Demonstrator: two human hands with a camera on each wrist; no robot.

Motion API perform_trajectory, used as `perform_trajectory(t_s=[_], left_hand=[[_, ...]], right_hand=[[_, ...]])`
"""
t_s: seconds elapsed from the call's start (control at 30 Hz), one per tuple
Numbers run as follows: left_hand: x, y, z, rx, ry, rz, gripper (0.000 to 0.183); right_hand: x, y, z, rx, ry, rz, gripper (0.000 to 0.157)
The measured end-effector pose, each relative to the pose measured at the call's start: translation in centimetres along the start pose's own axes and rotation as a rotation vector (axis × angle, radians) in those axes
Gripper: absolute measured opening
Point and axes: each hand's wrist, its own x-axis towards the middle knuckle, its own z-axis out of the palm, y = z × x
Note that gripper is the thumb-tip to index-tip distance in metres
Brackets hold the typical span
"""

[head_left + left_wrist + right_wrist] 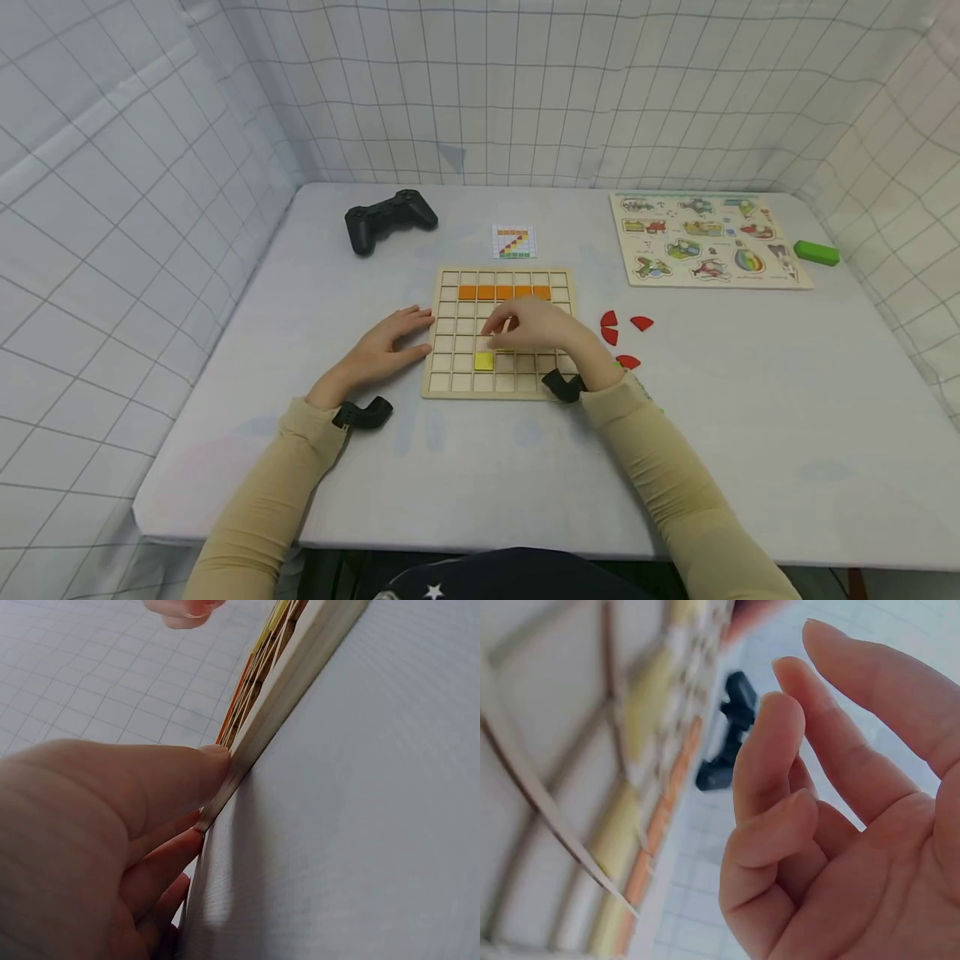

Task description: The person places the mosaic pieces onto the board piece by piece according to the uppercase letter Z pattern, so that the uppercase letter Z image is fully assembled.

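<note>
A wooden grid board (440, 390) lies mid-table, with a row of orange squares (504, 292) near its far edge. One yellow square (483, 361) shows nearer the front; more yellow tiles (649, 705) appear in the right wrist view. My right hand (534, 323) hovers over the board, fingers loosely bent. Thumb and index finger are apart, with nothing visible between them. My left hand (378, 346) touches the board's left edge with extended fingers and thumb. Behind the board is a small pattern card (513, 242).
Red wedge pieces (641, 322) lie right of the board; green bits are mostly hidden beneath the right sleeve. A black game controller (392, 218) sits back left. A picture puzzle board (622, 242) and a green block (817, 252) are at back right.
</note>
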Motion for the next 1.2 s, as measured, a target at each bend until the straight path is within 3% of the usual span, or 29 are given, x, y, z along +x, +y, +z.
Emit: perform_trajectory(t_s=[0.43, 0.63, 1.2], left_hand=[[-0.4, 0.2, 0.0, 0.008, -0.007, -0.028, 0.053], [-0.5, 0.3, -0.1, 0.012, -0.003, -0.041, 0.053], [-0.2, 0.5, 0.0, 0.003, -0.002, -0.029, 0.054]], right_hand=[[-4.3, 1.8, -6.2, 0.166, 0.105, -0.072, 0.032], [-5.9, 3.4, -8.5, 0.138, 0.179, -0.045, 0.027], [-9.0, 8.1, -8.2, 0.254, 0.283, 0.064, 0.027]])
